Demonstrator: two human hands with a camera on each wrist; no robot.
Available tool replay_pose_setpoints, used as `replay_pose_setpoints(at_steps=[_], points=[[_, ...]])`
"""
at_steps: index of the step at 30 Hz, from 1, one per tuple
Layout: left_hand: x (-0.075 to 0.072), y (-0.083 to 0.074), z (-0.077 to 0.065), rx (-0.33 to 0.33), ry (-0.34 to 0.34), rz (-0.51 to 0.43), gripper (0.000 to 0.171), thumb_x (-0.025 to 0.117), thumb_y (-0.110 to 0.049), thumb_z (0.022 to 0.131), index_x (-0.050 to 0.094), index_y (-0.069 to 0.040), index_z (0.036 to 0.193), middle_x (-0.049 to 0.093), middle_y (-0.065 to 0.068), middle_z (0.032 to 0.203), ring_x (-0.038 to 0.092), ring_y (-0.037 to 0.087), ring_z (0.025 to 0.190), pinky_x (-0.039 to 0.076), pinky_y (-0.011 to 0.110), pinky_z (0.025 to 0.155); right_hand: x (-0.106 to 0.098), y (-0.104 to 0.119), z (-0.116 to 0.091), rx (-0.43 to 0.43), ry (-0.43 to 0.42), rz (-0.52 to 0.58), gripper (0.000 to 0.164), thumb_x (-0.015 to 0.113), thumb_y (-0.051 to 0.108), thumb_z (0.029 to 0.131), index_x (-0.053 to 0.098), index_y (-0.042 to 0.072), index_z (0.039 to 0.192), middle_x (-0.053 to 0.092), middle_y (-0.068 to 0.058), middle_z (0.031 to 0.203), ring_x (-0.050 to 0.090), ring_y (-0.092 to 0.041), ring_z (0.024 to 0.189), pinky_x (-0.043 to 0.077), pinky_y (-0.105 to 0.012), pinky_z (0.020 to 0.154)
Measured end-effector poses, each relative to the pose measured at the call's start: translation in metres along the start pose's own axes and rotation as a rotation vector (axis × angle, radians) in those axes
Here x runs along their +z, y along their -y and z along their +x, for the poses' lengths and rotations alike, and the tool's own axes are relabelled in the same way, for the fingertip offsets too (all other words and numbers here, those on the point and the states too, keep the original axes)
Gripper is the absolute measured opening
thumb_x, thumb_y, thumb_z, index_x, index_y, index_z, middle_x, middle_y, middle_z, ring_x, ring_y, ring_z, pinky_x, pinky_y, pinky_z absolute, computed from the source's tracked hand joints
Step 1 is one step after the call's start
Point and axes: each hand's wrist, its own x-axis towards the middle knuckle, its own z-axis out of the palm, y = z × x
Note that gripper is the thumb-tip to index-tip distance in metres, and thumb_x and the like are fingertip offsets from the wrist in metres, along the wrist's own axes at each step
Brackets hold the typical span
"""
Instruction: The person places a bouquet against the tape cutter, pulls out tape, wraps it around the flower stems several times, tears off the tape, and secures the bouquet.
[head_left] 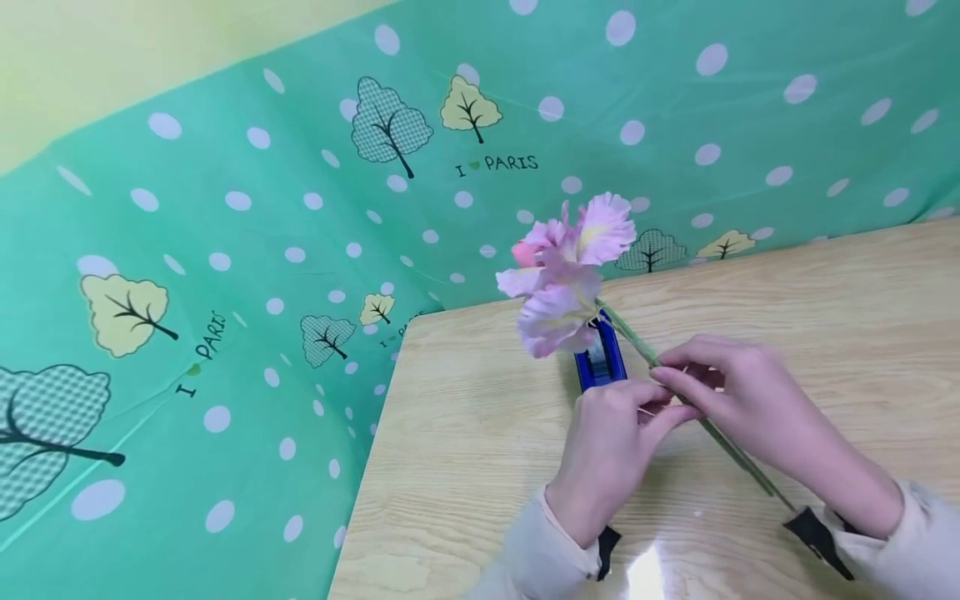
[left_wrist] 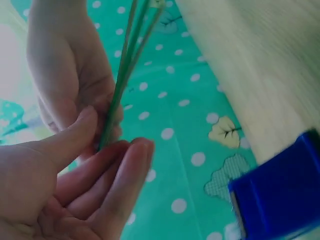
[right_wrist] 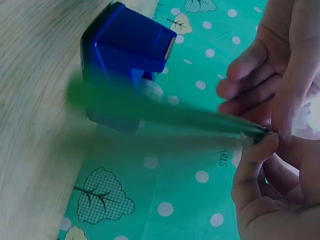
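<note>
Artificial flowers [head_left: 555, 292] with pale pink-purple ruffled petals and a pink bud [head_left: 527, 253] lean up and left in the head view. Their thin green stems [head_left: 628, 335] run diagonally down to the right, between both hands. My right hand [head_left: 742, 396] pinches the stems between thumb and fingertips. The left hand [head_left: 606, 442] meets it there, its thumb and fingers closed around the same spot. In the left wrist view the stems [left_wrist: 131, 55] form a bundle of several strands. The lower stems [right_wrist: 175, 116] look blurred in the right wrist view.
A blue tape dispenser [head_left: 587, 368] stands on the light wooden table [head_left: 450, 433], just behind the left hand and partly hidden by it and the petals. Green dotted cloth [head_left: 300, 250] with printed trees hangs along the table's back and left edges.
</note>
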Motion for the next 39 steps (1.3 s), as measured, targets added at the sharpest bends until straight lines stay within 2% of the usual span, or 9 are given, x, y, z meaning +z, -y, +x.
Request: replay_pose_setpoints(at_steps=[2,6,13,17,21,28,36,39], points=[[0.003,-0.003,0.001,-0.067,0.016,-0.115,0.019,0.071,-0.033,0.090,0.079,-0.016,0.091,0.075,-0.009,0.081,0.061,-0.013,0.068,0.043,-0.001,0.063,0.001,0.000,0.000,0.008,0.000,0.036,0.012,0.076,-0.001,0.084,0.076,0.008,0.091,0.074,-0.001,0.085,0.064,0.001,0.071,0.052,-0.011,0.059],[0.007,-0.006,0.005,-0.187,0.040,-0.287,0.017,0.071,-0.027,0.091,0.079,-0.012,0.094,0.077,-0.004,0.083,0.064,-0.013,0.069,0.048,0.002,0.064,0.000,-0.003,0.000,0.050,-0.005,0.071,0.012,0.075,-0.002,0.084,0.076,0.005,0.094,0.074,-0.004,0.088,0.066,0.000,0.074,0.053,-0.011,0.061],[0.012,-0.015,0.010,-0.375,0.103,-0.446,0.014,0.070,-0.020,0.092,0.079,-0.011,0.097,0.077,-0.002,0.084,0.063,-0.012,0.065,0.052,0.008,0.062,-0.008,-0.015,-0.002,0.153,0.049,0.106,0.009,0.073,0.006,0.089,0.075,0.003,0.097,0.075,-0.010,0.092,0.067,0.002,0.077,0.056,-0.014,0.063],[0.016,-0.020,0.011,-0.384,0.125,-0.484,0.015,0.066,-0.014,0.095,0.077,-0.006,0.102,0.077,0.001,0.091,0.065,-0.009,0.069,0.053,0.009,0.064,-0.016,-0.024,-0.004,0.214,0.088,0.130,0.012,0.071,0.012,0.092,0.075,0.003,0.099,0.075,-0.010,0.092,0.068,0.004,0.076,0.055,-0.015,0.062],[0.020,-0.024,0.013,-0.400,0.151,-0.545,0.016,0.062,-0.009,0.097,0.074,-0.002,0.105,0.077,0.003,0.092,0.067,-0.004,0.068,0.054,0.011,0.064,-0.024,-0.030,-0.006,0.245,0.107,0.148,0.016,0.070,0.015,0.093,0.073,0.001,0.100,0.075,-0.010,0.088,0.069,-0.001,0.069,0.054,-0.016,0.061],[0.033,-0.032,0.020,-0.464,0.142,-0.659,0.012,0.069,-0.008,0.093,0.075,-0.001,0.101,0.075,0.001,0.085,0.063,-0.008,0.062,0.057,0.016,0.064,-0.038,-0.041,-0.010,0.282,0.124,0.124,0.016,0.069,0.018,0.095,0.073,0.003,0.100,0.074,-0.006,0.086,0.067,-0.004,0.067,0.052,-0.019,0.058],[0.051,-0.044,0.030,-0.543,0.147,-0.693,0.010,0.072,-0.006,0.090,0.075,0.000,0.097,0.074,-0.001,0.079,0.061,-0.008,0.058,0.056,0.016,0.061,-0.051,-0.056,-0.016,0.318,0.101,0.062,0.017,0.072,0.020,0.093,0.075,0.005,0.099,0.075,-0.005,0.083,0.065,0.000,0.065,0.046,-0.017,0.056],[0.057,-0.046,0.030,-0.555,0.158,-0.668,0.009,0.072,-0.006,0.090,0.076,-0.001,0.095,0.074,-0.002,0.078,0.062,-0.006,0.058,0.055,0.015,0.059,-0.053,-0.063,-0.018,0.317,0.113,0.062,0.016,0.071,0.019,0.093,0.075,0.004,0.098,0.074,-0.002,0.079,0.064,-0.002,0.063,0.046,-0.019,0.054]])
